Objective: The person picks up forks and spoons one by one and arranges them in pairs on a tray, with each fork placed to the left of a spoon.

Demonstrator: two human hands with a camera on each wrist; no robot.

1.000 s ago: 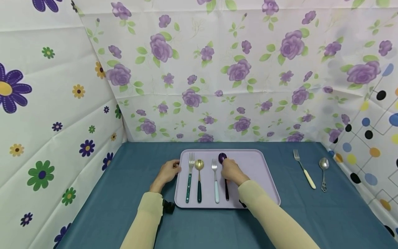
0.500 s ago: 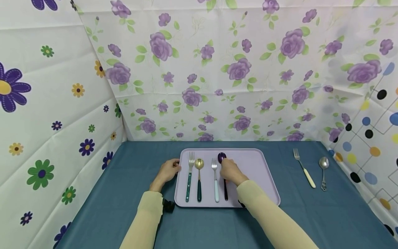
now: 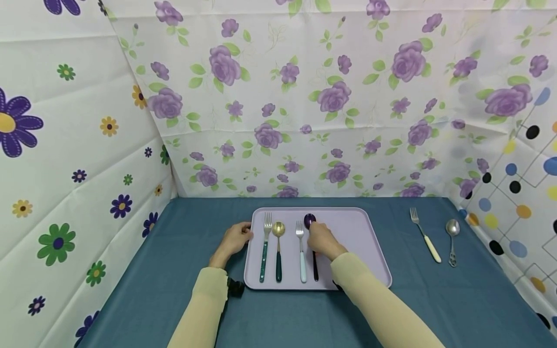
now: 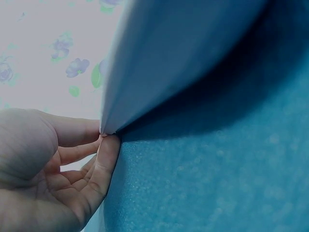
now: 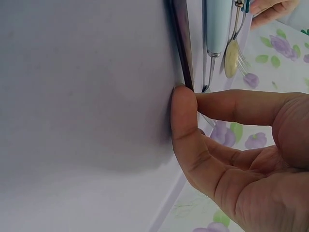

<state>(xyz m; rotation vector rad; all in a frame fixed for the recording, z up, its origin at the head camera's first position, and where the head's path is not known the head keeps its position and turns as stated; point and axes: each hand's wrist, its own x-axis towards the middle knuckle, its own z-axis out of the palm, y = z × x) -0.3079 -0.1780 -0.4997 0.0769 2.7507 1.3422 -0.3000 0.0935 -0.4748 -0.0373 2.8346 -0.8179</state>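
One dark spoon [image 3: 310, 220] is being pinched by the right hand [image 3: 324, 240], midway along the tray [image 3: 359, 232].
I'm seeing it glossy, purple-bowled and black-handled, the hand hiding its neck. The left hand [image 3: 236, 238] is pinching the tray's left edge. Left of the spoon, the blue fork [image 3: 303, 266], gold spoon [image 3: 279, 263] and green fork [image 3: 264, 258] are lying.

Enclosed by rose-print sheeting [image 3: 278, 101] at the far side, daisy-print sheeting [image 3: 87, 150] left, dot-and-line-print sheeting [image 3: 526, 212] right, around a teal-draped counter [image 3: 283, 319].
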